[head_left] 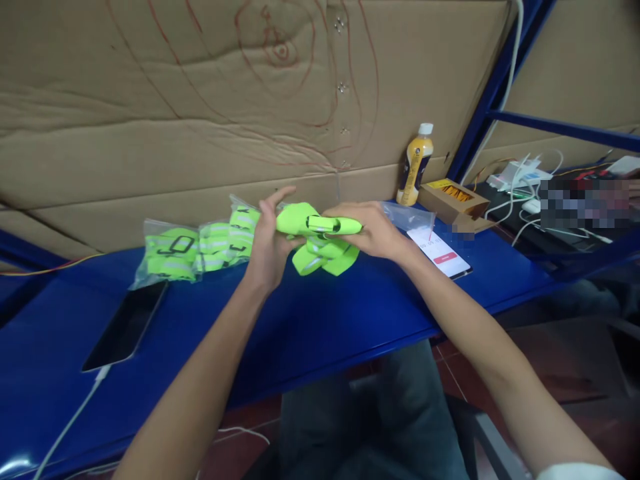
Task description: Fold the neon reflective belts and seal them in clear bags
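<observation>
A neon-green fabric band (320, 247) with grey stripes and black marks is bunched between my hands above the blue table. My left hand (269, 243) grips its left side, thumb underneath and a finger stretched up past it. The fingers of my right hand (373, 230) are closed on its right end, where a folded loop points toward them. To the left, clear plastic bags hold similar green bands: one bag (173, 257) at the far left and more bands (227, 240) beside my left hand. An empty-looking clear bag (410, 217) lies just beyond my right hand.
On the blue table (320, 340) a dark phone (127, 327) with a white cable lies left; a lit phone (443, 253) lies right. A yellow bottle (416, 163) and an open cardboard box (453, 200) stand at the back right. Cables and chargers (523, 177) lie farther right. Cardboard covers the wall.
</observation>
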The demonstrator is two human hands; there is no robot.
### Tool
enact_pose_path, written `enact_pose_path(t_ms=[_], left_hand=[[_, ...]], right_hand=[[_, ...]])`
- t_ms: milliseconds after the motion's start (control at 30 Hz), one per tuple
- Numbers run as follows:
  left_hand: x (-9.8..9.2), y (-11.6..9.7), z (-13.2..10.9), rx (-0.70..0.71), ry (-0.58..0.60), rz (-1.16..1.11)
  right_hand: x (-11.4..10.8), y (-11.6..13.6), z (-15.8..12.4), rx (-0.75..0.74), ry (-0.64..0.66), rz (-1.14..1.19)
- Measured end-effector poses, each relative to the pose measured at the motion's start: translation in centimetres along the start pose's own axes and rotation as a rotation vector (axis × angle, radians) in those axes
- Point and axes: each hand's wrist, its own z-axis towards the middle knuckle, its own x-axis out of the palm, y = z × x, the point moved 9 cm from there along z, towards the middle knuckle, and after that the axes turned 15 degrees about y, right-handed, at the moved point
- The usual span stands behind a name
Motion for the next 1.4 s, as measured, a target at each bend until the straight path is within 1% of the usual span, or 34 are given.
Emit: enact_pose_path(t_ms=[67, 133, 167, 200, 267, 367, 467, 533, 567, 633, 700, 733, 800, 867, 933, 1000, 1067, 1167, 1300, 1333, 1400], left_hand=[[0.8, 1.9, 0.2, -0.146, 0.066, -0.288], [2.0, 2.8, 0.0, -0.263, 0.174, -0.417], [2.2, 3.0, -0.2, -0.292, 0.191, -0.439], [2.1, 3.2, -0.3, -0.301, 0.183, -0.446], [1.3, 3.1, -0.4, -0.271, 0.124, -0.427], [0.1, 3.0, -0.4, -0.2, 0.071, -0.348], [-0.4, 2.6, -0.3, -0.161, 0.107, -0.221], [-0.6, 1.7, -0.3, -0.11, 0.155, -0.042], [-0.6, 1.0, -0.4, -0.074, 0.19, 0.071], [-0.2, 0.2, -0.4, -0.007, 0.269, 0.272], [0.2, 0.1, -0.4, 0.027, 0.329, 0.358], [0.2, 0.4, -0.4, 0.036, 0.335, 0.351], [0.1, 1.2, -0.1, 0.037, 0.306, 0.253], [-0.2, 2.1, 0.1, 0.04, 0.243, 0.067], [-0.4, 2.9, 0.4, 0.051, 0.175, -0.111], [-0.1, 3.3, 0.5, 0.062, 0.156, -0.2], [0.7, 3.5, 0.6, 0.076, 0.166, -0.222], [2.2, 3.7, 0.4, 0.073, 0.196, -0.303], [4.5, 3.6, 0.0, -0.05, 0.27, -0.585], [4.7, 3.5, -0.1, -0.077, 0.263, -0.642], [4.5, 3.4, -0.1, -0.126, 0.207, -0.703]], right_hand=[[0.3, 0.9, -0.1, -0.088, -0.044, -0.176], [0.9, 1.1, -0.1, -0.107, -0.044, -0.331], [1.3, 1.1, -0.1, -0.1, -0.033, -0.385], [1.6, 1.1, 0.0, -0.095, -0.021, -0.418], [2.3, 1.4, 0.1, -0.102, 0.001, -0.406], [2.5, 1.5, 0.2, -0.088, 0.008, -0.246], [1.4, 0.3, 0.3, 0.01, -0.012, -0.094], [0.2, -0.9, 0.1, 0.089, -0.004, -0.001], [-0.1, -1.4, -0.1, 0.115, 0.029, 0.061], [-0.1, -2.1, -0.3, 0.138, 0.144, 0.204], [0.4, -2.4, -0.6, 0.156, 0.236, 0.325], [0.6, -2.6, -0.7, 0.173, 0.249, 0.374], [0.7, -3.1, -0.8, 0.205, 0.2, 0.457], [0.5, -3.3, -0.6, 0.206, 0.094, 0.493], [0.0, -3.3, -0.4, 0.179, -0.041, 0.471], [-0.4, -3.1, -0.3, 0.158, -0.156, 0.436], [-0.5, -2.8, -0.1, 0.147, -0.221, 0.422], [-0.3, -2.2, 0.1, 0.115, -0.217, 0.346], [-0.7, -1.9, -0.3, 0.117, -0.211, 0.067], [-0.7, -1.9, -0.5, 0.11, -0.212, 0.014], [-0.7, -2.0, -0.7, 0.078, -0.229, -0.021]])
